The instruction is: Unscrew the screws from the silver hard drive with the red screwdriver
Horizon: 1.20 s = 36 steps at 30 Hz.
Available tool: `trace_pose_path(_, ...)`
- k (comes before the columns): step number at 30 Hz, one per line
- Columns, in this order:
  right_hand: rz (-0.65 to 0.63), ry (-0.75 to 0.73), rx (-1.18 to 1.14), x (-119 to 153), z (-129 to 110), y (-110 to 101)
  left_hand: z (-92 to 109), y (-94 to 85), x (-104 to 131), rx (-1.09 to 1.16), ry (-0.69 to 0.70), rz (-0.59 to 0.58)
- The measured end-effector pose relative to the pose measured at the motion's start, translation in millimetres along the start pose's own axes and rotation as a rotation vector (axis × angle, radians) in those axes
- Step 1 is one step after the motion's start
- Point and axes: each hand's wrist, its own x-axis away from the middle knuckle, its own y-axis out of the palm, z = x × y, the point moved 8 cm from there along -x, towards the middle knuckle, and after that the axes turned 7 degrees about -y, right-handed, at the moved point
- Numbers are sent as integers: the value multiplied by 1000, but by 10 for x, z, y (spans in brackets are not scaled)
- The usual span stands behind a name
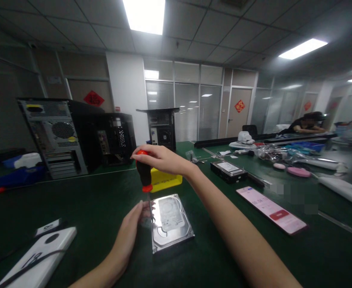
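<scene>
A silver hard drive (171, 220) lies flat on the green table, its metal cover facing up. My right hand (156, 157) is closed over the top of a screwdriver (144, 174) with a black and red handle. The screwdriver stands nearly upright, and its shaft comes down along the drive's left edge; I cannot tell exactly where the tip rests. My left hand (135, 218) grips that same left edge, with fingertips close to the shaft and partly hidden by it. Behind the drive is a yellow bin (166, 181), partly covered by my right hand.
Open computer cases (56, 136) line the table's far left. To the right are another hard drive (228, 170) and a phone (271, 210) with its screen lit. A white power strip (40, 256) with a cable lies front left. A person (307, 124) sits far right.
</scene>
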Motion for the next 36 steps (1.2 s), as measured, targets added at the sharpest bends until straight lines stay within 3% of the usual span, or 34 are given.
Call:
trace_pose_path(11, 84, 126, 213, 40, 136, -54, -8, -4, -16, 0, 50, -3)
trace_pose_path(27, 45, 92, 33, 5, 96, -10, 2, 12, -19, 12, 93, -27)
trace_pose_path(36, 56, 173, 145, 17, 97, -26, -39, -21, -43, -15, 87, -1)
